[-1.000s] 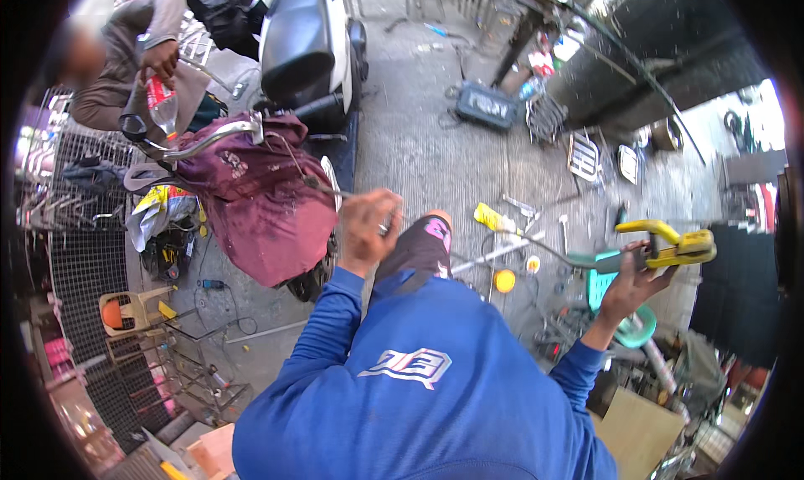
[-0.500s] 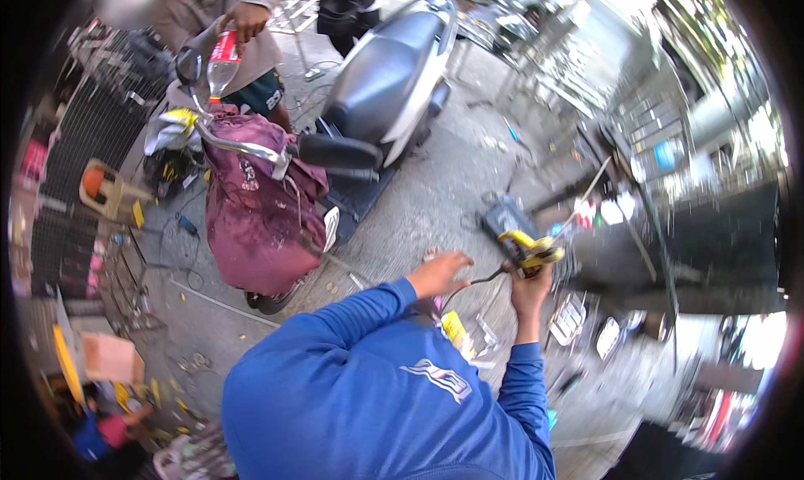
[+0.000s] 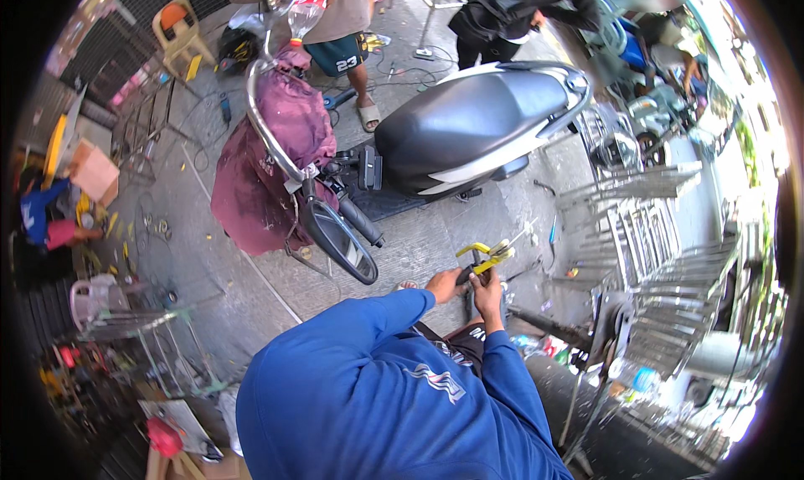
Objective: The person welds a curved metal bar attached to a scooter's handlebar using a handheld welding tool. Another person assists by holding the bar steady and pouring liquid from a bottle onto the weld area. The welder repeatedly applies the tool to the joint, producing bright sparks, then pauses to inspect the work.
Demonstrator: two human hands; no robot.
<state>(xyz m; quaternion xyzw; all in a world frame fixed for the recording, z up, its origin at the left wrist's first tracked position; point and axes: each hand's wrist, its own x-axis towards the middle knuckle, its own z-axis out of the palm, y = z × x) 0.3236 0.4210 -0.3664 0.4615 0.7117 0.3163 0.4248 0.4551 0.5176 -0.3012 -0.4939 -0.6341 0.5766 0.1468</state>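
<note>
In front of my body I hold a yellow-and-black welding electrode holder (image 3: 491, 257), its yellow jaws and lever pointing away. A thin pale rod (image 3: 524, 231) sticks out beyond the jaws. My right hand (image 3: 488, 297) is closed round the black handle from below. My left hand (image 3: 445, 286) has its fingers closed at the handle's rear end; exactly what they pinch there is partly hidden. Beyond my hands stands a scooter (image 3: 477, 107) with a dark seat, its front draped in a maroon cloth (image 3: 272, 174). The scooter's mirror (image 3: 339, 241) is nearest my left arm.
A person (image 3: 339, 28) stands behind the scooter's front, holding a red-labelled bottle (image 3: 310, 7). Another person in black (image 3: 494, 23) is beyond the seat. Metal frames (image 3: 645, 237) stand at right. Cables lie across the concrete floor (image 3: 251, 245), and a beige chair (image 3: 180, 40) is far left.
My view has swung right, so the scooter lies more across it. My left hand has come to the electrode holder, now in both hands. The person's bottle is still over the cloth.
</note>
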